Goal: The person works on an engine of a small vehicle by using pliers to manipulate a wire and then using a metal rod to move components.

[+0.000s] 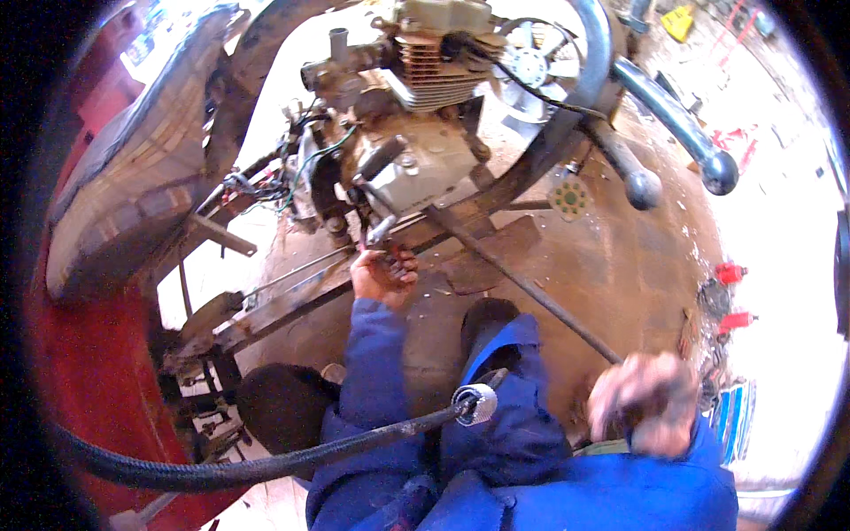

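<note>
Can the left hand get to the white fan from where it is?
Probably not straight across: the left hand is on the near side, and a thick bar and the engine seem to sit between it and the white fan.

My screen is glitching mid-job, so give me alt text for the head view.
The left hand is curled by a metal lever near an exposed engine, while the blurred right hand is at the near end of a long rod, its grip unclear. Both sleeves are blue; a white-bladed fan is beside the engine.
</note>
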